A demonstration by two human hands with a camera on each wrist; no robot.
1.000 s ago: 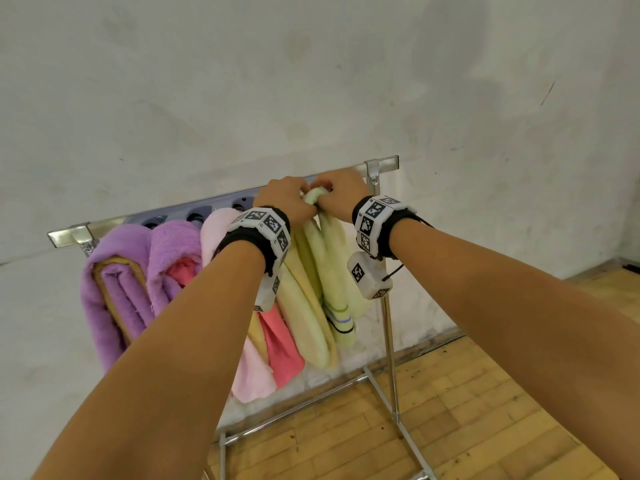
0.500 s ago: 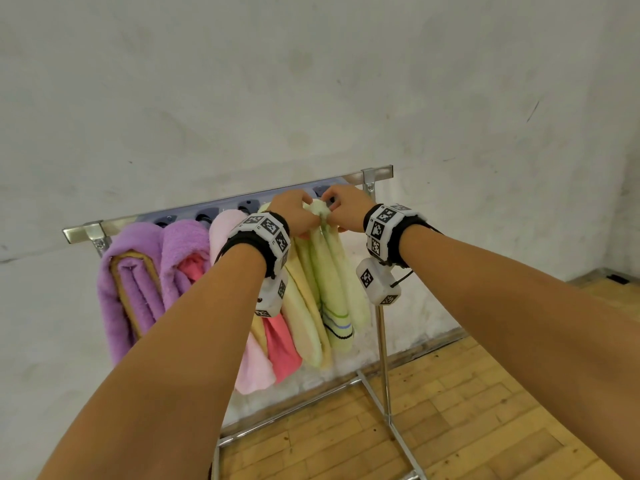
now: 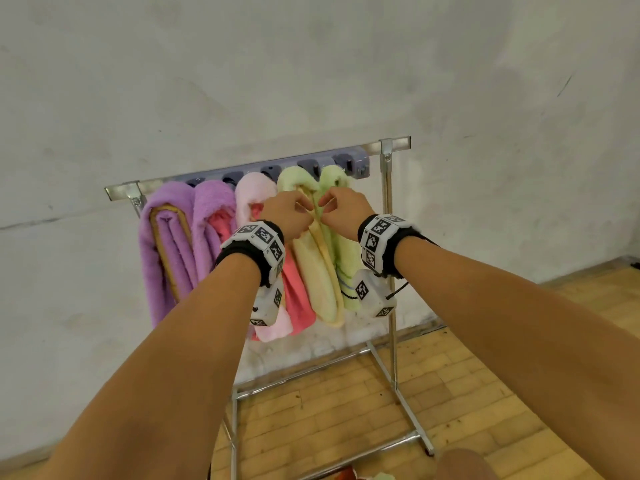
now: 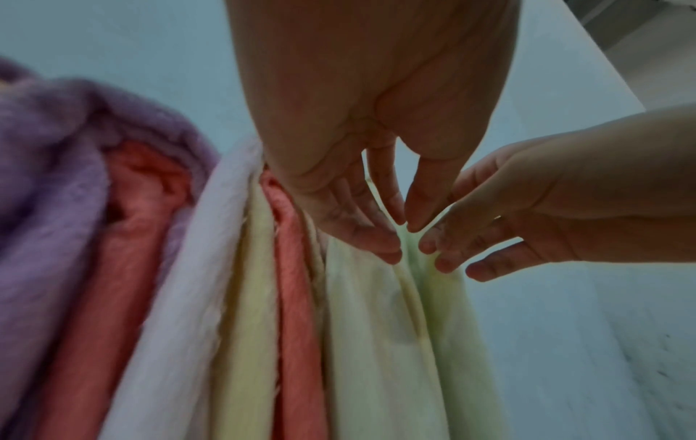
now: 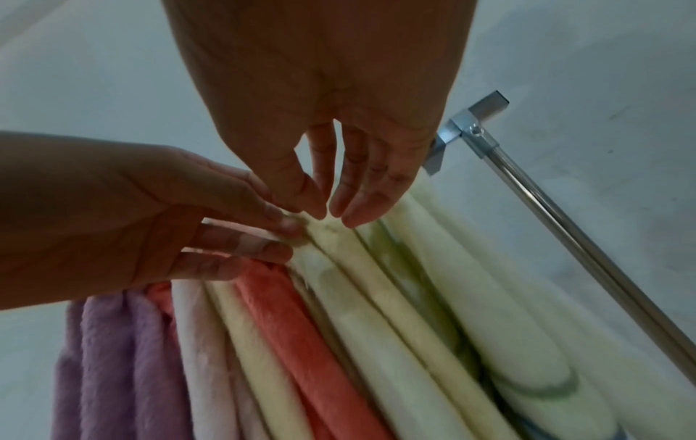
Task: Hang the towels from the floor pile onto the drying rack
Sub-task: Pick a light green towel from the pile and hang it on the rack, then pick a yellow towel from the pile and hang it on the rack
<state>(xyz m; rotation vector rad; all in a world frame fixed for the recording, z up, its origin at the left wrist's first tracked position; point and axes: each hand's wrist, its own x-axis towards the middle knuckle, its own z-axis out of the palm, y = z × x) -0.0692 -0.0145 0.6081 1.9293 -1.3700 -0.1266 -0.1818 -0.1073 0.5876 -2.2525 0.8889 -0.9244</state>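
A pale green-yellow towel (image 3: 317, 268) hangs folded over the drying rack's top rail (image 3: 394, 144) near its right end. My left hand (image 3: 309, 210) and right hand (image 3: 324, 207) meet at its front folds just below the rail. In the left wrist view the left hand (image 4: 405, 226) pinches a thin edge of the towel (image 4: 380, 327) between thumb and forefinger. In the right wrist view the right hand (image 5: 328, 213) pinches the same fold of the towel (image 5: 376, 268), with the left hand's fingertips (image 5: 290, 229) beside it.
Purple towels (image 3: 166, 244), a pink towel (image 3: 252, 192) and a coral towel (image 3: 299, 303) fill the rail to the left. The rack's right post (image 3: 389, 244) stands beside my right wrist. A white wall is behind. Bits of coloured cloth (image 3: 346, 475) lie on the wood floor.
Both hands have come down from the top of the rail onto the towel's front folds. The towel's top over the rail now shows.
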